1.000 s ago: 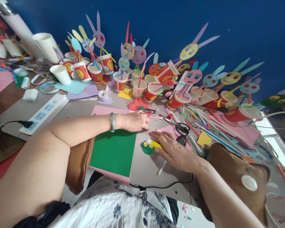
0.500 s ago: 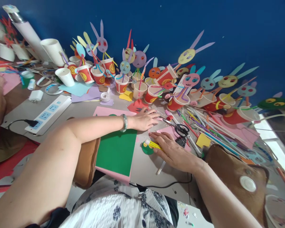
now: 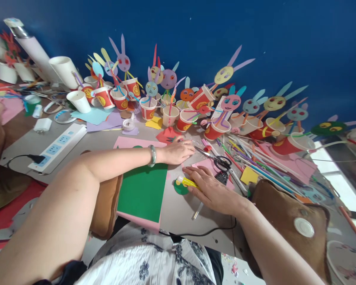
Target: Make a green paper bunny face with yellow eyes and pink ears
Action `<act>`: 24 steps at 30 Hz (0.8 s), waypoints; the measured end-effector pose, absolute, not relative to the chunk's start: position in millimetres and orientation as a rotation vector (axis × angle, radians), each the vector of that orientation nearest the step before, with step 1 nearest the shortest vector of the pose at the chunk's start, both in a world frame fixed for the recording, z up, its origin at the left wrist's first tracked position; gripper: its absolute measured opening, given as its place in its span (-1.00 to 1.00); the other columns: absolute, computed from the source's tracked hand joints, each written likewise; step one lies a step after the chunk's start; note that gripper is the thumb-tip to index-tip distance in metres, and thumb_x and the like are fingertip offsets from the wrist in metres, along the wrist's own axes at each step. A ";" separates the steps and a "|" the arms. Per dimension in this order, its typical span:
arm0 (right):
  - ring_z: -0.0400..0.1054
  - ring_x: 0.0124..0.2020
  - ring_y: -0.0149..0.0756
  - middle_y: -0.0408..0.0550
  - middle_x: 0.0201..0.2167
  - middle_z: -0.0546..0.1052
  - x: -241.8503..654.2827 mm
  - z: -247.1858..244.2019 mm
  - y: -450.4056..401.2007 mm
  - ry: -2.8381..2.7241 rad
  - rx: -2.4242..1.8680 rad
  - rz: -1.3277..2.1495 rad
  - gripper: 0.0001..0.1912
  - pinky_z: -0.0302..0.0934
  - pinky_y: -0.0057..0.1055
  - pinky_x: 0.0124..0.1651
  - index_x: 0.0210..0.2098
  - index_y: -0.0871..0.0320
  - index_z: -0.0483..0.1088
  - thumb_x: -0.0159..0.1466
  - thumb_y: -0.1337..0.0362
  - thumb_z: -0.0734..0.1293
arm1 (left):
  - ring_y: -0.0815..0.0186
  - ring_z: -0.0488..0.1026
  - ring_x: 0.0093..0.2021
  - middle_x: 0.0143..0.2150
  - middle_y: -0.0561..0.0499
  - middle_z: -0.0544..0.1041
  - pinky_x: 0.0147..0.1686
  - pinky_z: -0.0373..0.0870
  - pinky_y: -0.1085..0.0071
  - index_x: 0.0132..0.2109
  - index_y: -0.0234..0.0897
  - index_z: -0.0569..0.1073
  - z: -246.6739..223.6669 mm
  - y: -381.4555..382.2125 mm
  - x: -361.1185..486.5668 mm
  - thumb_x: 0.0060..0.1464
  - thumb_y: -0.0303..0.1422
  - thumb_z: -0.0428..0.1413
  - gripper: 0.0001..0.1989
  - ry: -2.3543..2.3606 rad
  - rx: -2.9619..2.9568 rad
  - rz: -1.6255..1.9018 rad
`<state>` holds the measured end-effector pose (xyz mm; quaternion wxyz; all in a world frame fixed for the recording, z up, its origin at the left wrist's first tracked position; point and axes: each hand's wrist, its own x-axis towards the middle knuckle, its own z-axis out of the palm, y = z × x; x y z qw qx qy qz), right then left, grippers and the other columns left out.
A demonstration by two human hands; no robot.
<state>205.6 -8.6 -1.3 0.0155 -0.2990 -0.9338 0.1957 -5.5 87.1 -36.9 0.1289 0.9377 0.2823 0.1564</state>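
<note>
Firstly, green sheet [image 3: 142, 192], flat over pink paper [image 3: 133, 141]; right hand [image 3: 216, 192], fingers holding a yellow tube [image 3: 190, 182]; left hand [image 3: 178, 151], beyond the sheet's edge, grip undeterminable from view; black-handled scissors [image 3: 214, 158], near both hands; green disc [image 3: 180, 190], on the table [image 3: 175, 215], beneath the tube's pale tip.

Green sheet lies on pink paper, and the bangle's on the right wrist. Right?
Wrong wrist: the head view shows the bangle on the left one, just behind the left hand. The green sheet does lie on pink paper.
</note>
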 end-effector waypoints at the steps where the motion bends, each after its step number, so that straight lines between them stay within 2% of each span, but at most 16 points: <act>1: 0.20 0.35 0.06 0.27 0.28 0.36 205.6 -1.2 -8.6 -2.903 -0.930 0.610 -0.49 0.06 0.28 0.35 0.35 0.18 0.12 0.48 0.14 0.10 | 0.18 0.37 0.21 0.10 -0.04 0.59 0.18 0.07 0.13 -0.07 -0.23 0.58 -32.0 86.8 -8.5 0.31 -0.50 -0.06 -0.69 0.829 2.707 0.463; 5: 0.19 0.36 0.04 0.25 0.27 0.38 204.9 0.2 -8.1 -2.890 -0.923 0.625 -0.52 0.07 0.25 0.36 0.32 0.17 0.18 0.47 0.16 0.11 | 0.20 0.51 0.04 -0.05 -0.05 0.65 0.10 0.20 0.22 -0.15 -0.25 0.62 -14.4 86.3 -23.5 0.23 -0.51 0.05 -0.77 0.959 2.606 0.498; 8: 0.21 0.35 0.01 0.21 0.25 0.41 204.7 1.0 -7.3 -2.881 -0.908 0.623 -0.55 0.07 0.23 0.37 0.30 0.12 0.20 0.47 0.17 0.12 | 0.28 0.57 -0.14 -0.17 -0.03 0.67 -0.12 0.31 0.38 -0.20 -0.29 0.61 -8.9 84.3 -31.9 0.13 -0.59 0.10 -0.78 0.966 2.529 0.452; 11: 0.20 0.36 0.00 0.21 0.26 0.40 205.2 1.4 -6.7 -2.886 -0.904 0.623 -0.54 0.04 0.22 0.39 0.32 0.13 0.17 0.47 0.18 0.11 | 0.31 0.57 -0.22 -0.19 -0.02 0.67 -0.26 0.30 0.44 -0.13 -0.28 0.59 -10.0 80.3 -34.7 0.13 -0.57 0.13 -0.79 0.914 2.508 0.432; 18: 0.18 0.37 0.00 0.23 0.27 0.37 205.7 3.0 -6.8 -2.906 -0.932 0.664 -0.53 0.03 0.21 0.40 0.31 0.15 0.17 0.47 0.15 0.11 | 0.27 0.52 -0.25 -0.30 -0.03 0.61 -0.27 0.27 0.38 -0.34 -0.29 0.59 -20.8 79.6 -34.9 0.11 -0.58 0.15 -0.84 0.738 2.665 0.340; 22: 0.14 0.39 0.02 0.23 0.31 0.33 206.8 1.9 -7.2 -2.910 -0.972 0.673 -0.54 0.07 0.19 0.39 0.29 0.14 0.19 0.48 0.13 0.11 | 0.25 0.49 -0.18 -0.26 -0.08 0.56 -0.17 0.30 0.36 -0.34 -0.27 0.62 -25.0 82.0 -37.8 0.17 -0.47 0.18 -0.86 0.591 2.717 0.393; 24: 0.12 0.39 0.03 0.22 0.31 0.33 207.8 0.8 -7.3 -2.908 -0.982 0.672 -0.54 0.08 0.19 0.38 0.30 0.15 0.20 0.48 0.13 0.11 | 0.28 0.47 -0.20 -0.25 -0.08 0.55 -0.19 0.31 0.39 -0.32 -0.27 0.64 -25.9 81.1 -39.4 0.19 -0.44 0.19 -0.86 0.552 2.679 0.413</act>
